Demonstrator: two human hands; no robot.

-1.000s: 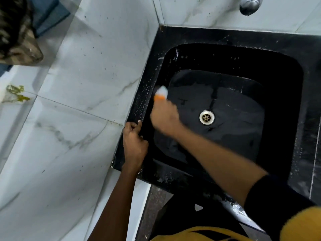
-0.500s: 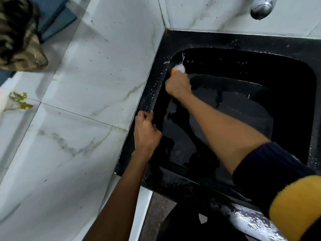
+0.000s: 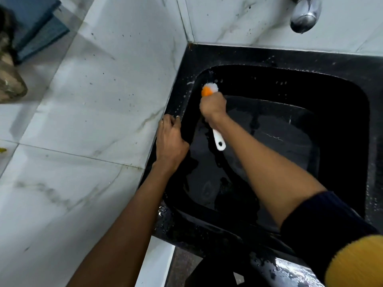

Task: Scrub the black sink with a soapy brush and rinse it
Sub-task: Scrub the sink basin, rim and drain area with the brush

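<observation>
The black sink [image 3: 259,56] fills the right half of the view, wet and speckled with foam along its left rim. My right hand [image 3: 213,107] is closed around a brush [image 3: 209,89] with an orange and white head, which presses against the upper left inner wall of the basin. The white handle end sticks out below my fist. My left hand [image 3: 170,141] rests on the sink's left rim, fingers curled over its edge. My right forearm hides the drain.
A chrome tap spout [image 3: 304,15] hangs above the sink's back edge. White marble tiles [image 3: 93,100] cover the wall to the left and behind. A brownish object [image 3: 9,79] sits at the far left edge.
My right hand and the brush slid from the lower left wall up to the basin's upper left corner and stay there. The view drew closer. My left hand keeps its hold on the rim.
</observation>
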